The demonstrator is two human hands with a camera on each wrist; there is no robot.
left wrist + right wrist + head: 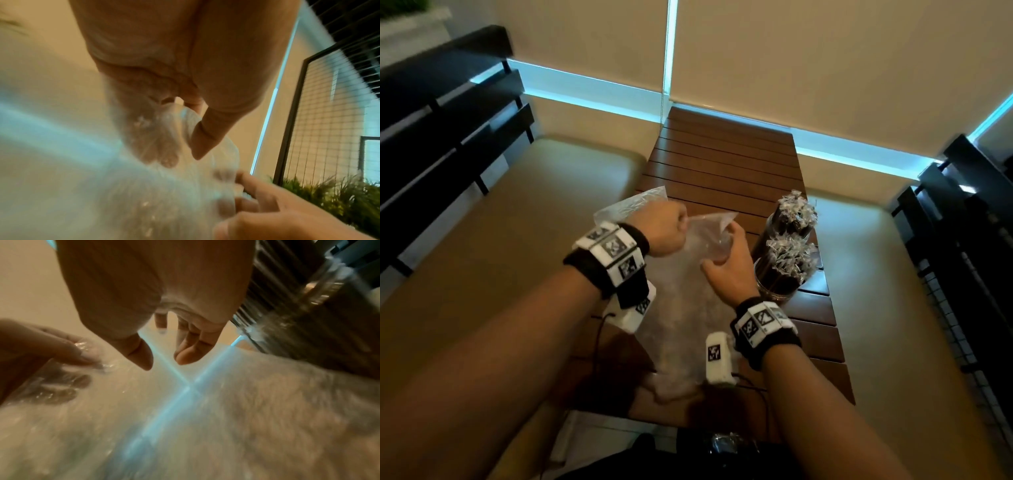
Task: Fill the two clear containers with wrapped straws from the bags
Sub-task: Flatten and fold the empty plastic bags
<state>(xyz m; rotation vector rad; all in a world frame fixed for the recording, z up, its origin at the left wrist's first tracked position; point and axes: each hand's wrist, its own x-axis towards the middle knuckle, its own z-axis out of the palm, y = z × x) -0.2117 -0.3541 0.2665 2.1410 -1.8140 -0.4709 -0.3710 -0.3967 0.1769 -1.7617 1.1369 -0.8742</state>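
Note:
A large clear plastic bag (688,308) is held up over the wooden slat table (722,164); no straws show inside it. My left hand (681,219) pinches its top edge, thumb against fingers seen through the film (185,155). My right hand (722,253) lies against the bag's right edge with thumb and fingers apart (164,366), gripping nothing. To the right stand two clear containers, the far one (789,219) and the near one (784,270), both packed with upright wrapped straws. A second clear bag (633,205) lies flat behind my left hand.
Padded bench seats flank the narrow table, the left one (500,240) and the right one (893,274). Dark slatted backrests (448,120) rise beyond them. The containers stand close to the table's right edge, just right of my right hand. The table's far half is bare slats.

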